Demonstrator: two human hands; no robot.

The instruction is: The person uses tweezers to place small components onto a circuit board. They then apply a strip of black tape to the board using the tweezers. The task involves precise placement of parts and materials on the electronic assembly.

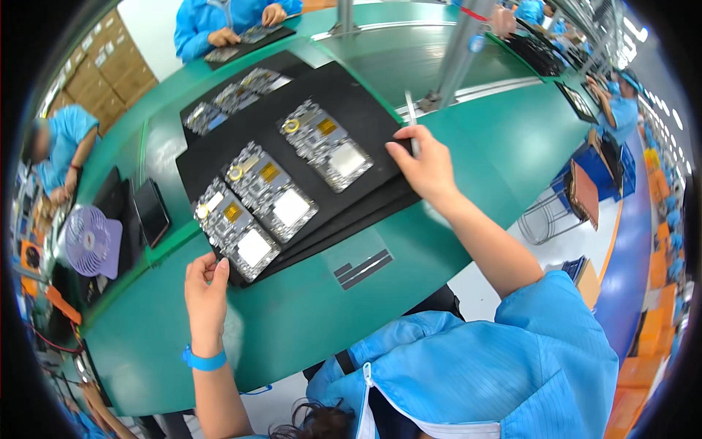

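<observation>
Three phone-sized circuit boards, a left one [235,228], a middle one [269,192] and a right one [326,146], lie on a black mat [358,95]. Each board carries a white square, a golden patch and a round part. My left hand [205,289], with a blue wrist strap [204,359], is closed on the mat's near left corner beside the left board. At the mat's right edge my right hand [428,162] is closed on it, thumb on top. A slim white stick-like tool [411,110] juts up from that hand's fingers. More black sheets [344,234] lie underneath.
Behind, another black mat holds more boards [238,96]. Dark strips on a clear sheet [363,268] lie near me on the green table [322,322]. A purple fan [93,241] and black tray [151,212] are at left. A metal post [457,58] rises behind; co-workers sit around.
</observation>
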